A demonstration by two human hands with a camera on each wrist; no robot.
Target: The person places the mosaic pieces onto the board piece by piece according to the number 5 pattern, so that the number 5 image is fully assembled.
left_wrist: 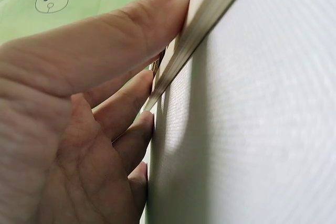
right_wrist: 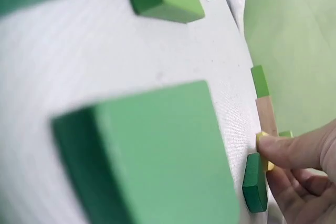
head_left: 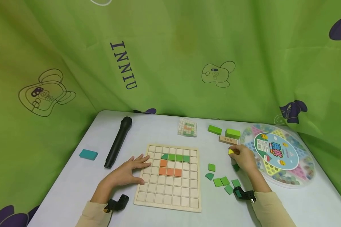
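Observation:
My left hand (head_left: pixel 127 172) rests with spread fingers on the left edge of a wooden grid board (head_left: pixel 167 201); the thumb touches its rim in the left wrist view. On the board, a row of green tiles (head_left: pixel 179 158) lies above several orange tiles (head_left: pixel 170 171). Right of the board, my right hand (head_left: pixel 244 160) pinches a small yellow piece (head_left: pixel 231 151) between thumb and fingers. In the right wrist view, a dark green tile (right_wrist: pixel 255 184) is just beside those fingers; my hand partly hides it in the head view.
Loose green tiles (head_left: pixel 224 181) lie right of the board. Behind them are green blocks (head_left: pixel 214 129), a wooden block (head_left: pixel 228 140) and a small pattern card (head_left: pixel 187 127). A round game box (head_left: pixel 304 154) stands right; a black microphone (head_left: pixel 117 143) and teal block (head_left: pixel 88 154) lie left.

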